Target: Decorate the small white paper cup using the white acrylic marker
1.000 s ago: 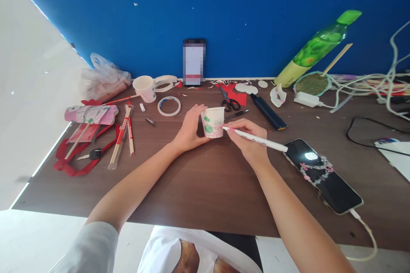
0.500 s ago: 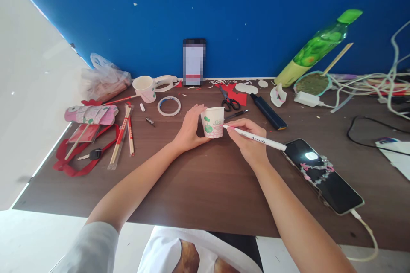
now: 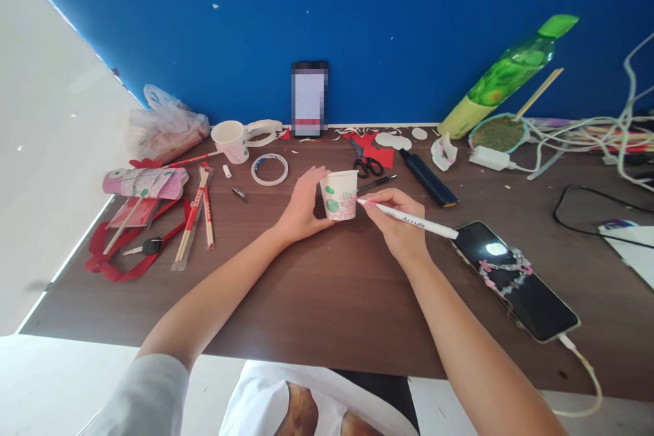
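Note:
A white paper cup [image 3: 341, 196] with green leaf prints and pink scale-like lines stands upright near the middle of the brown table [image 3: 306, 300]. Around its left side and base, my left hand [image 3: 302, 208] grips it between thumb and fingers. My right hand [image 3: 401, 223] is closed on a white acrylic marker [image 3: 419, 221], whose pink tip is at the cup's right side. Behind the cup lie a black pen [image 3: 377, 184] and dark scissors [image 3: 368, 165]. A second patterned cup [image 3: 231, 142] stands at the back left.
Tape rolls, wrapped chopsticks [image 3: 191, 218], a key [image 3: 148, 246] and a pink fish-shaped craft [image 3: 146, 183] are on the left. A phone [image 3: 309, 99] leans on the blue wall. Another phone [image 3: 516, 283], a green bottle [image 3: 503, 78] and cables are on the right.
The marker in my right hand has shifted very slightly at the cup's right side. My left hand and the cup look unmoved.

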`<state>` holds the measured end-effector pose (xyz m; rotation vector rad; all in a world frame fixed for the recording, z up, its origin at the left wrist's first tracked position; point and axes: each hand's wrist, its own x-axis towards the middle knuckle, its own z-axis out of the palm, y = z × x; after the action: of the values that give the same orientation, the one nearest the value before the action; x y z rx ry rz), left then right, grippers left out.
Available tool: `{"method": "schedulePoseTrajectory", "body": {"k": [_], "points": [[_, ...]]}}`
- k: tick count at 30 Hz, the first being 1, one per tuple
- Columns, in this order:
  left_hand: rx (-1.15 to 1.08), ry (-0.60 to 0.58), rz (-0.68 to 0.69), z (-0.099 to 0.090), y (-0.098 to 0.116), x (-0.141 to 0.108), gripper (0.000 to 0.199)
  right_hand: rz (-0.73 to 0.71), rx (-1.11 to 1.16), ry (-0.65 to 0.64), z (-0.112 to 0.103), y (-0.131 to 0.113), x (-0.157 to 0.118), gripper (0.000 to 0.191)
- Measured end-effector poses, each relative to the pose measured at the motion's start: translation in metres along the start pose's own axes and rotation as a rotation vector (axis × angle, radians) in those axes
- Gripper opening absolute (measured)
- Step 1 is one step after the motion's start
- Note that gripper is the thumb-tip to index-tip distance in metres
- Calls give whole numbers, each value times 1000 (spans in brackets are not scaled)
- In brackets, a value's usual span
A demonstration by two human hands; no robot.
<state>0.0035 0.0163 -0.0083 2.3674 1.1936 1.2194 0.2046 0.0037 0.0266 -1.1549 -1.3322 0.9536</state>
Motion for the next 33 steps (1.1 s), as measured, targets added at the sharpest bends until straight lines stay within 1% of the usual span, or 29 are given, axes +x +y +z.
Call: {"method": "schedulePoseTrajectory", "body": {"k": [8,12,14,16,19,21,25,27,31,33], "points": [[-7,-19,-13,0,-1,0,88,-30,-8,-16,0,-3,0,9],[-10,-3,-10,0,-1,0,88,-29,4,-16,-1,1,1,10],[-15,-10,-26,0,0,-1,88,-30,63,-8,-1,5,1,10],[-19,-28,-57,1,0,-2,89,-12,180,5,-1,7,2,11],[-24,-43,-105,1,1,-2,92,72,361,-16,1,5,2,13],[-35,-54,-124,0,2,-2,96,92,407,-35,2,3,1,15],[-67,-98,-155,-3,6,-1,109,21,359,-55,2,1,-1,18],[-80,-99,-164,-4,8,-1,114,-28,343,-84,2,2,-3,18],[-101,-80,-180,-3,7,-1,115,-108,327,-160,1,2,-5,15],[-117,-75,-193,-2,7,-2,112,-112,319,-148,0,3,-4,14]]}}
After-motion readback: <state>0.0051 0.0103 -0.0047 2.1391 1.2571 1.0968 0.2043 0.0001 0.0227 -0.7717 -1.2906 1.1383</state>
